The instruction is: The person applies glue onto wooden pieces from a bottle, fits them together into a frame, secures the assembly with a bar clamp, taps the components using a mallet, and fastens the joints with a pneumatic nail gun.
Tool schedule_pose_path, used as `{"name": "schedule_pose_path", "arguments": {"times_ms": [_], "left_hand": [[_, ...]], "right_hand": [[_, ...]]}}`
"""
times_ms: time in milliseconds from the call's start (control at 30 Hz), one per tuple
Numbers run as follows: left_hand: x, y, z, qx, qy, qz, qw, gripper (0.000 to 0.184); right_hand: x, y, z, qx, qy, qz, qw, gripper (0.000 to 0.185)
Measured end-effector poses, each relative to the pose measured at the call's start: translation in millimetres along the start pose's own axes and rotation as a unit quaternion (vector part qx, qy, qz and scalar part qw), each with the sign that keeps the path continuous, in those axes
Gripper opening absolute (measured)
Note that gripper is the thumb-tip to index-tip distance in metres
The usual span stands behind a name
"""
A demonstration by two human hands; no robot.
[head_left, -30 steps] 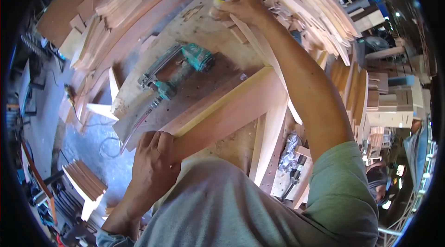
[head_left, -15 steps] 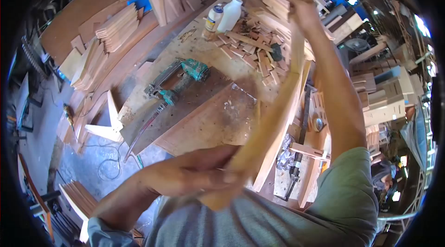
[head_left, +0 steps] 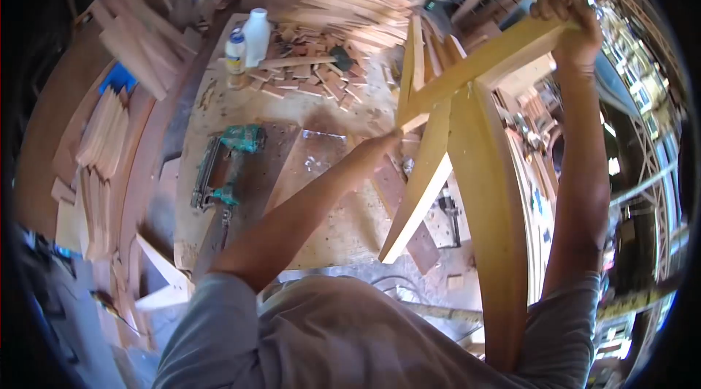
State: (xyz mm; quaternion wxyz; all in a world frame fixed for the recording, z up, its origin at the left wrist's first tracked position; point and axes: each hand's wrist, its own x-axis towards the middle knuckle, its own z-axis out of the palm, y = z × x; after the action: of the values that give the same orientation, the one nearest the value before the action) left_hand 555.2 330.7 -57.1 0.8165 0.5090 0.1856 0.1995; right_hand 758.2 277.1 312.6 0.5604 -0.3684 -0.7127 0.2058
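Note:
A pale wooden bar [head_left: 485, 64] slants up to the right in front of me, held at both ends. My right hand [head_left: 573, 24] is closed over its upper right end, fingers curled round the top. At the lower left end my left hand [head_left: 383, 146] grips the bar, its fingers partly hidden. Below the bar hang a broad wooden leg [head_left: 491, 228] and a narrower slanting leg [head_left: 423, 192], both meeting it near its middle. Whether they are fastened to it I cannot tell.
On the workbench [head_left: 219, 100] lie a green nail gun [head_left: 237, 139], a white bottle [head_left: 256, 37], a glue bottle [head_left: 235, 53] and a heap of wood offcuts [head_left: 321, 71]. Stacked boards [head_left: 343, 5] stand behind. More cut wood [head_left: 106, 130] leans at the left.
My view has turned right. Both hands have moved right, the left one also upward and away from my body. The bar has swung flatter, and legs under it have come into view.

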Motion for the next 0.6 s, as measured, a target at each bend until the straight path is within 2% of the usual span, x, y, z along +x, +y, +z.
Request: {"name": "schedule_pose_path", "arguments": {"times_ms": [33,100,133,200,267,300,367,433,467,533,567,600], "left_hand": [[33.0,-8.9,5.0,-0.039,-0.023,-0.022,0.999,0.07],[68.5,-7.3,24.8,-0.079,-0.08,-0.091,0.989,0.072],[55.9,10.7,46.5,-0.07,-0.094,-0.099,0.988,0.072],[29.5,49.0,84.1,-0.263,-0.143,-0.077,0.951,0.072],[26.1,61.1,93.9,-0.252,-0.148,-0.032,0.956,0.071],[28.9,66.5,96.5,-0.245,-0.145,-0.039,0.958,0.071],[39.3,79.9,104.3,-0.158,-0.119,0.038,0.979,0.073],[35.2,110.9,106.5,-0.131,-0.111,0.04,0.984,0.074],[36.2,123.1,106.1,-0.124,-0.113,0.032,0.985,0.074],[42.6,144.3,98.0,-0.084,-0.073,0.101,0.989,0.073],[48.8,153.2,89.1,-0.042,-0.055,0.124,0.99,0.072],[53.3,158.9,78.4,-0.001,-0.036,0.146,0.989,0.072]], "right_hand": [[-4.2,-18.3,8.9,-0.018,0.011,-0.013,1.0,0.021],[-1.1,-42.6,2.6,0.14,-0.173,-0.021,0.975,0.023],[-8.1,-55.0,10.7,0.129,-0.158,-0.022,0.979,0.023],[-20.7,-74.3,31.2,0.048,-0.011,-0.119,0.992,0.01],[-31.9,-102.7,52.7,-0.029,0.223,-0.156,0.962,0.013],[-31.6,-116.5,49.4,-0.025,0.233,-0.157,0.96,0.013],[-36.7,-147.9,35.7,-0.015,0.06,-0.156,0.986,0.017],[-42.9,-167.7,58.0,-0.022,0.19,-0.156,0.969,0.023],[-51.1,-179.8,59.9,-0.022,0.201,-0.156,0.967,0.023],[-68.5,-196.4,63.5,-0.221,0.276,-0.105,0.93,0.029],[-84.6,-199.4,68.2,-0.219,0.282,-0.106,0.928,0.029],[-105.8,-201.5,75.8,-0.263,0.265,-0.04,0.927,0.043]]}}
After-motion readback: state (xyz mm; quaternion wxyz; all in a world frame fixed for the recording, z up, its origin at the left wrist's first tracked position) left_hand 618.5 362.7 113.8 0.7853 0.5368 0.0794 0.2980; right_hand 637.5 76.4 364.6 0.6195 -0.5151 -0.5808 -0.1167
